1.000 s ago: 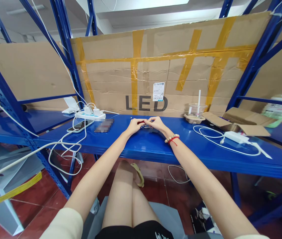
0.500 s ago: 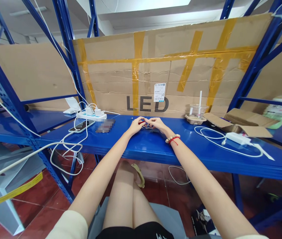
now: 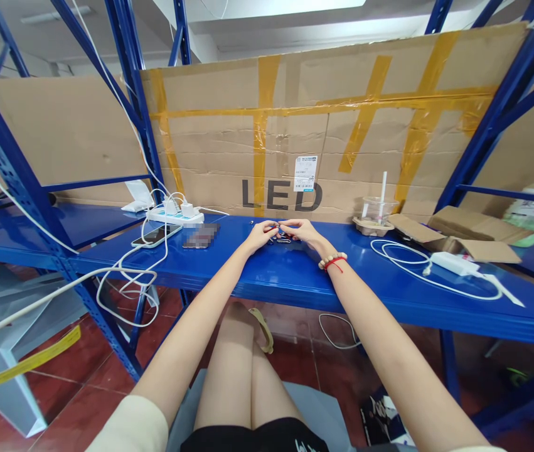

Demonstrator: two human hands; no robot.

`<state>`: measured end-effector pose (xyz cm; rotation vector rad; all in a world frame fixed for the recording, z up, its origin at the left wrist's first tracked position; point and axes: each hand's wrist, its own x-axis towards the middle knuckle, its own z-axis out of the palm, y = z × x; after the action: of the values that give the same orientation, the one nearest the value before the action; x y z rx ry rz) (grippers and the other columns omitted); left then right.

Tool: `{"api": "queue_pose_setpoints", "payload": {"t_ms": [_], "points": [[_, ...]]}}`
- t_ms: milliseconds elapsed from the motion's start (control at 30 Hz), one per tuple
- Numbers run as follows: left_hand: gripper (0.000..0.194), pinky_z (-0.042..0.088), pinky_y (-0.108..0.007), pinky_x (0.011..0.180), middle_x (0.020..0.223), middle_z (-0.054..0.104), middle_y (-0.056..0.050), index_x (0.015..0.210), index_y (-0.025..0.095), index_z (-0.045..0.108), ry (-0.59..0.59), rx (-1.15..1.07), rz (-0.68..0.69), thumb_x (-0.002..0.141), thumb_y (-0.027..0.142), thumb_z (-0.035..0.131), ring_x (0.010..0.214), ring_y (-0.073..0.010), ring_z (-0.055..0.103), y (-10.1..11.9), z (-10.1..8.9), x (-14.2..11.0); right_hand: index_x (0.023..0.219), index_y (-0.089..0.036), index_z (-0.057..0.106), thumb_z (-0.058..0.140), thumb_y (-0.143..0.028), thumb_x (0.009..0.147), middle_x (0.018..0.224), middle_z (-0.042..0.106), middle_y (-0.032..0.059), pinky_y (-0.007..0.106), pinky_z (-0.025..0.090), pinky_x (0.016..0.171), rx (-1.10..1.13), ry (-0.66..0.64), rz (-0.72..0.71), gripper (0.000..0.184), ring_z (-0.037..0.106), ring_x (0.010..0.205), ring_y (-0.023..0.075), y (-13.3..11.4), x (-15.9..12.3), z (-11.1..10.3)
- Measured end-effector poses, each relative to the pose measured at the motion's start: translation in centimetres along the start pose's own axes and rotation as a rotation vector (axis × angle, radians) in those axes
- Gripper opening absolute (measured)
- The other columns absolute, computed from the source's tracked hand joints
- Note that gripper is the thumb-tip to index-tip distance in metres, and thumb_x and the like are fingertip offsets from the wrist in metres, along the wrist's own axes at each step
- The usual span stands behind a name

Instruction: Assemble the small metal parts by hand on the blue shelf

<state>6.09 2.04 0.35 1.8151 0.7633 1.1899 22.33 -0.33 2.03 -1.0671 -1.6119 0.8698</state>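
Over the blue tabletop [image 3: 276, 273], my left hand [image 3: 261, 235] and my right hand [image 3: 303, 232] meet fingertip to fingertip near the back edge. The fingers of both hands are bent and pinched together around something too small to make out. Just below the fingertips lie a few small shiny metal pieces [image 3: 282, 239], partly covered by the hands. A beaded bracelet [image 3: 332, 260] with a red cord circles my right wrist.
To the left are a phone [image 3: 157, 235], a blurred-out flat item [image 3: 201, 236] and a power strip [image 3: 177, 216] with cables. At right stand a plastic cup [image 3: 377, 210] with a straw, an opened cardboard box [image 3: 471, 229] and a white charger [image 3: 455, 263]. Cardboard [image 3: 210, 150] walls the back.
The red bit that showed at my left fingertips is now hardly visible. Both hands stay together in nearly the same spot, while the view has shifted slightly.
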Motion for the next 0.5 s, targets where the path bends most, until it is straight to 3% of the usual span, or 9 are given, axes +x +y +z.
{"api": "queue_pose_setpoints", "payload": {"t_ms": [500], "points": [[0.021, 0.041, -0.021, 0.058, 0.067, 0.067, -0.003, 0.092, 0.011, 0.053, -0.004, -0.017, -0.049, 0.078, 0.026, 0.057, 0.058, -0.0083, 0.055, -0.12, 0.01, 0.15, 0.096, -0.013, 0.069, 0.072, -0.041, 0.059, 0.065, 0.061, 0.0013, 0.017, 0.034, 0.044, 0.003, 0.016, 0.04, 0.046, 0.045, 0.055, 0.0066, -0.36, -0.36, 0.1]]}}
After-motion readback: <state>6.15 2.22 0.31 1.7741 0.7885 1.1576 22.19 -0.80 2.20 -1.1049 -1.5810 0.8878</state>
